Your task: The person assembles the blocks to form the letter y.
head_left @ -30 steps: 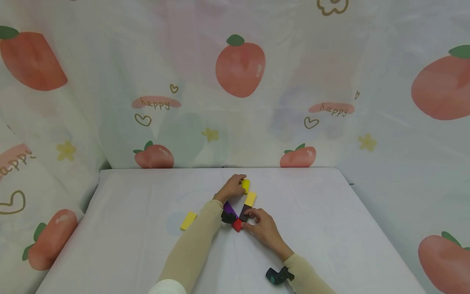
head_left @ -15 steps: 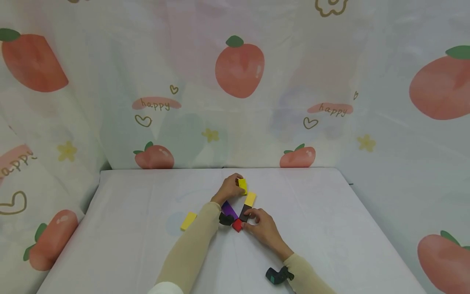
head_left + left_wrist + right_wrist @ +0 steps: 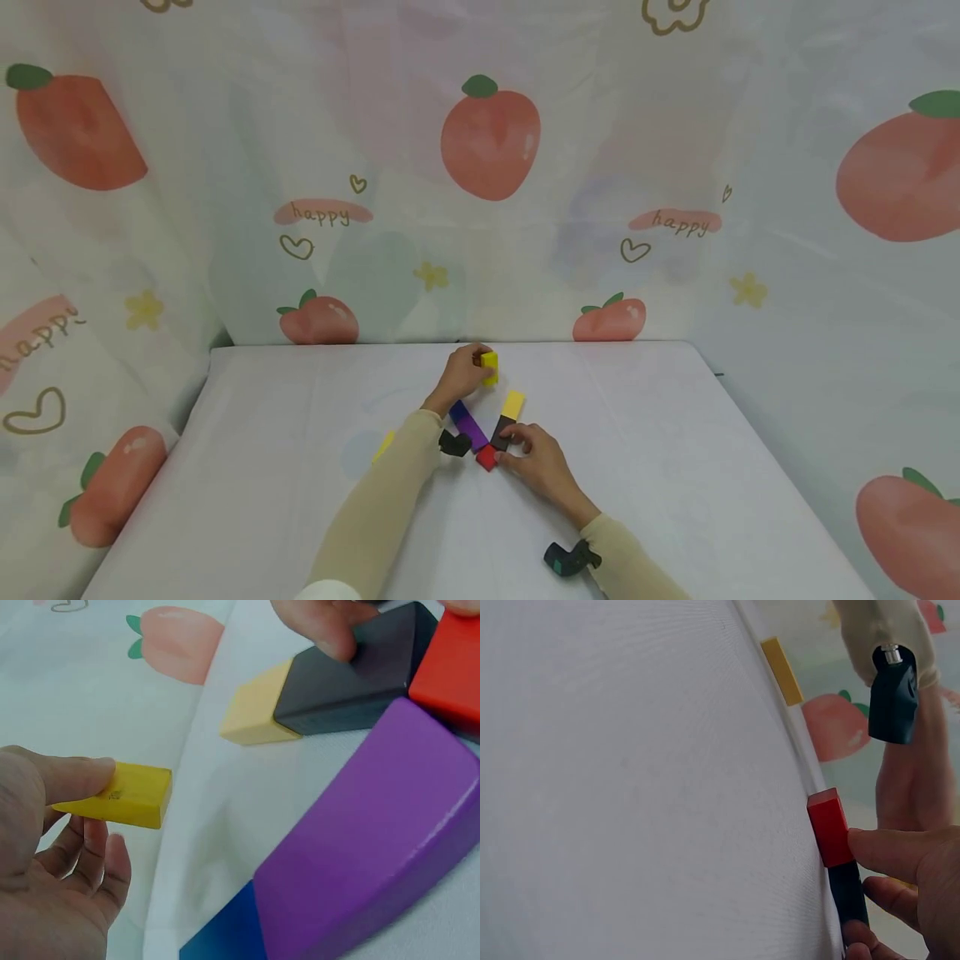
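Observation:
My left hand [image 3: 457, 377] pinches a bright yellow block [image 3: 490, 367] between thumb and fingers, raised near the table's far edge. In the left wrist view this yellow block [image 3: 139, 795] has a small dark mark on its face. Below it, blocks form a V: a red block [image 3: 487, 457] at the point, a black block [image 3: 500, 434] and a paler yellow block [image 3: 513, 405] on the right, a purple block [image 3: 472, 433] and a blue block [image 3: 457, 411] on the left. My right hand [image 3: 542, 468] has its thumb against the red block and a fingertip on the black one.
Another yellow block [image 3: 781, 671] lies off to the left, partly hidden by my left sleeve in the head view. White cloth covers the table [image 3: 675, 467]. A fruit-print curtain [image 3: 487, 250] stands behind the far edge.
My left hand has lifted the yellow block away from the top of the right arm of blocks, moving left and farther back. The blue block now shows. My right hand stays in place.

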### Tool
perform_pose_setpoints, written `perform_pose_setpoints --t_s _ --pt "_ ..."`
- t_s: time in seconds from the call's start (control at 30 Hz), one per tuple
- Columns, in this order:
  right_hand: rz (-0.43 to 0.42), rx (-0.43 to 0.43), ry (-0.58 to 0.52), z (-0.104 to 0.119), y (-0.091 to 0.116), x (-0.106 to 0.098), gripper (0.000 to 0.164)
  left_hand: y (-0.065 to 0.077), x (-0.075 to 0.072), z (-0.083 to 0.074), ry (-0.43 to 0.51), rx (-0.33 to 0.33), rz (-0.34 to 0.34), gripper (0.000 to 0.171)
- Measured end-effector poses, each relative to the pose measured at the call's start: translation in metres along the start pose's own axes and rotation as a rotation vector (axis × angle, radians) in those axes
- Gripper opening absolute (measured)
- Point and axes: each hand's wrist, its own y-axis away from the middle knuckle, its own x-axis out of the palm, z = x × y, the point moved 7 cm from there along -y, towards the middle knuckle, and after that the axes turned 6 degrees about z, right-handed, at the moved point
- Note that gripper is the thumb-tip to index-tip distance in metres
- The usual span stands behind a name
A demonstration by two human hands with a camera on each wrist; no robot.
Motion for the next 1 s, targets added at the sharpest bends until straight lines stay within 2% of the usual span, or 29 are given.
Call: perform_pose_setpoints --t_s 0.17,0.47,0.73,1.0 --pt "0.001 0.003 0.000 0.000 0.001 0.001 0.028 0.006 -0.004 -0.006 0.019 0.034 -0.018 0.033" --pt "0.009 0.021 -0.003 -0.004 0.001 0.003 0.028 0.020 -0.007 -0.018 0.016 0.070 -0.004 0.032" --pt "0.006 0.010 0.003 -0.004 0.000 0.001 0.027 0.029 -0.008 -0.018 0.025 0.074 -0.022 0.032" --pt "0.006 0.005 0.009 -0.004 -0.001 0.001 0.027 0.045 -0.014 -0.019 0.036 0.097 -0.042 0.035"
